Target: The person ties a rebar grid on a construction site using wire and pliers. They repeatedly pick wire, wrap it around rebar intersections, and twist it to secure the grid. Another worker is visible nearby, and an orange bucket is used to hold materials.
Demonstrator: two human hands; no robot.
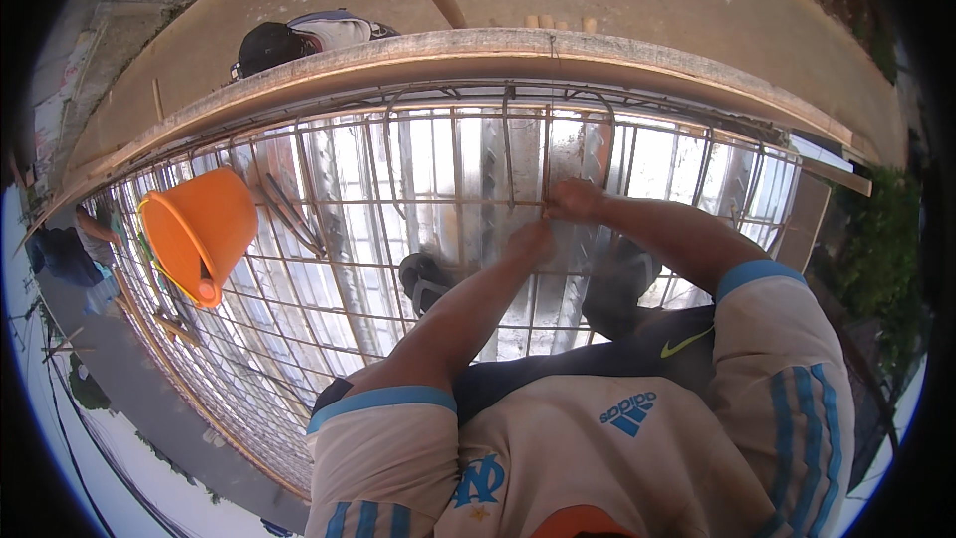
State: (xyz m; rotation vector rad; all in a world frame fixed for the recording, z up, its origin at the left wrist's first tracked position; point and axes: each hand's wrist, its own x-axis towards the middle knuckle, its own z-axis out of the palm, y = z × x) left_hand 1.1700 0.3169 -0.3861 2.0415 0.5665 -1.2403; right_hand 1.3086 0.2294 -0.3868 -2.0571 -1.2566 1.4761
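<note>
My right hand is closed, its fingers pressed together at a crossing of the rebar mesh. Just below it is my left hand, slightly blurred, with its fingers drawn in close to the same crossing. A thin upright bar runs down to the right hand. Whatever the fingers pinch is too small or hidden to make out. Beneath the mesh lies shiny ribbed metal decking. My feet, in dark footwear, are on either side of the hands.
An orange bucket lies tilted on the mesh at left, beside dark bent rods. A wooden form board edges the far side. Beyond it is a person in a dark cap; another person is at far left.
</note>
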